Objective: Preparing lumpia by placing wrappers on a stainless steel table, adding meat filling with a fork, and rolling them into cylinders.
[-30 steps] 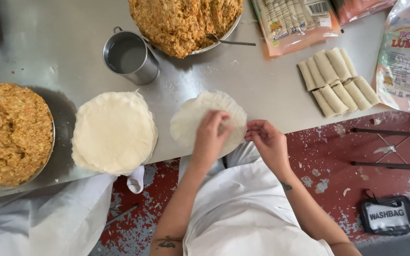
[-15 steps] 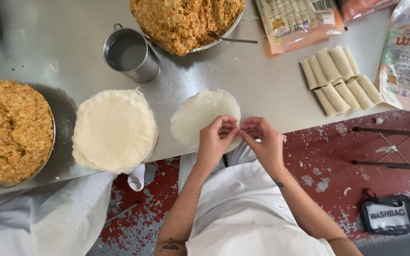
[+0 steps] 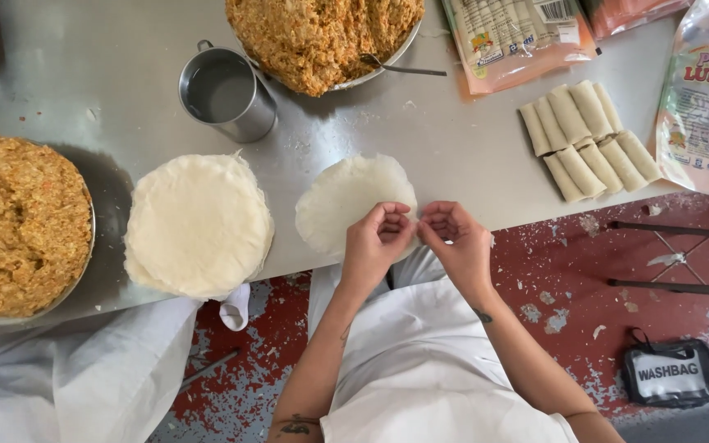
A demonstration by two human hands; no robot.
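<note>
One round wrapper [image 3: 346,197] lies flat at the table's near edge [image 3: 469,220], without a long axis; my left hand [image 3: 375,242] and right hand [image 3: 457,242] pinch its near rim. Bare steel surrounds it.

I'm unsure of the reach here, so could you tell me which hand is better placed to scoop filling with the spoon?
Probably the right hand: the spoon handle points toward its side, while the left hand sits on the single wrapper.
</note>
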